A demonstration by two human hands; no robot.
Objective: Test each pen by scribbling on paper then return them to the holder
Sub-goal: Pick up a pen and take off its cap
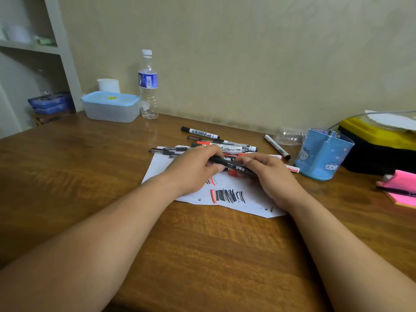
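Note:
A black marker lies level between both hands above the white paper. My left hand grips its left end and my right hand grips its right end. Black and red scribbles mark the paper below the hands. A pile of several pens and markers lies at the paper's far edge. One more marker lies to the right of the pile. The blue pen holder with cat pictures stands upright to the right of my right hand.
A water bottle and a blue-lidded plastic box stand at the back left by the wall. A black-and-yellow case and pink sticky notes sit at the right. A crushed clear bottle lies behind the holder.

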